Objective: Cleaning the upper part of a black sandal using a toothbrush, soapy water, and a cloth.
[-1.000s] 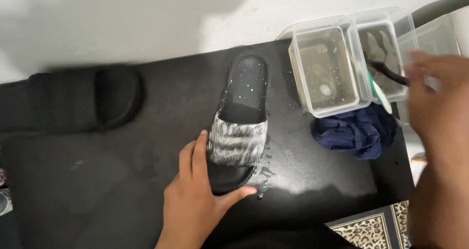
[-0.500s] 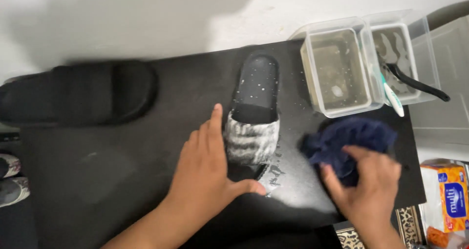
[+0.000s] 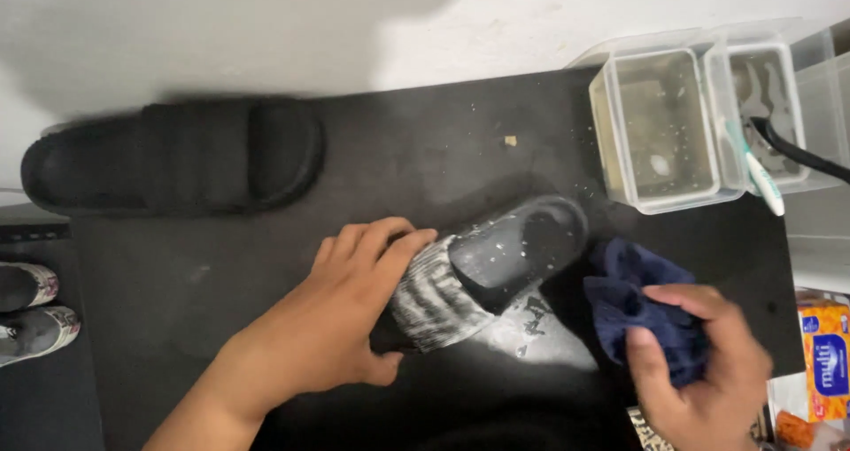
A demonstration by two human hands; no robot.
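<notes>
My left hand [image 3: 341, 314] clamps the strap end of the soapy black rubber slide sandal [image 3: 487, 269], its long axis running up-right from my fingers, while my right hand [image 3: 704, 376], just right of its heel, grips the crumpled navy cloth [image 3: 637, 305].

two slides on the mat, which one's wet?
The slide gripped by the left hand: streaked strap, droplets on its footbed, puddle beside it. The other slide, far left, looks dry and untouched.

The slide sandal [image 3: 496, 269] looks like matt black rubber, its ribbed strap streaked with white foam. The dark blue cloth [image 3: 642, 314] is soft and crumpled. The table [image 3: 221, 274] is matt black, wet in patches. The containers [image 3: 660, 132] are clear, glossy plastic.
</notes>
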